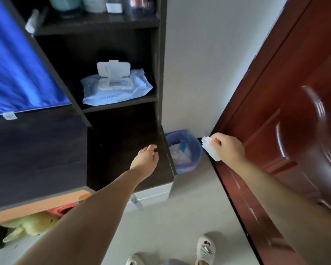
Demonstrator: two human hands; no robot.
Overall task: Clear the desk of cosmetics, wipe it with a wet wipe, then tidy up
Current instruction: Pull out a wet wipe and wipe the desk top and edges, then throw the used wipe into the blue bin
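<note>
Evidently the right hand [230, 148] is pinching a crumpled used wipe [209, 148] beside the blue bin [196, 150], apparently to drop it in, while the left hand [146, 156] is hovering with relaxed fingers, holding nothing, over the bare dark desk [36, 150].

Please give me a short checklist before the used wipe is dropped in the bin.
1. Wipe held by right hand: ok, fingers pinch it.
2. Wipe directly above bin: not ok, it is off to the bin's right side.
3. Bin open: ok, no lid visible.
4. Room in bin: ok, white waste lies below the rim.
5. Left hand out of the way: ok, over the desk, holding nothing.
6. Wipe pack closed: not ok, lid up.
</note>
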